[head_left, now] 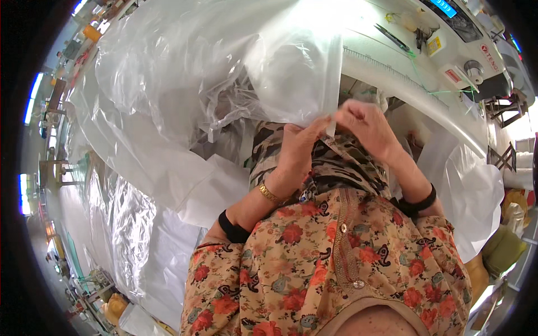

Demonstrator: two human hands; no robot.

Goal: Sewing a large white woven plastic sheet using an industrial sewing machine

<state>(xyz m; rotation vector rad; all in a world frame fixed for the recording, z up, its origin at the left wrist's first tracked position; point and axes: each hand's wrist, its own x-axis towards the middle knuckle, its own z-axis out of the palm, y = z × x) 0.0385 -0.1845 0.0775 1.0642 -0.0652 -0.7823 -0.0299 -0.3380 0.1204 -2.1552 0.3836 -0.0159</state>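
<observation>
A large sheet of clear plastic film (pixel 297 73) hangs over the table's front edge toward my lap. My left hand (pixel 300 143) is closed, pinching the film's lower edge near its right corner between thumb and fingers. Just to the right, my right hand (pixel 367 126) is curled, its fingertips drawn together close to the same corner. Whatever those right fingers hold, if anything, is too small and blurred to tell. The film's right side runs as a straight, doubled-looking strip up from my hands.
A white sewing machine (pixel 459 56) with a lit display stands at the back right. Black snips (pixel 392 38) and green thread lie beside it. A ruler scale (pixel 386 67) runs along the table edge. More plastic film (pixel 131 224) heaps at the left; white sheeting (pixel 465 190) hangs at right.
</observation>
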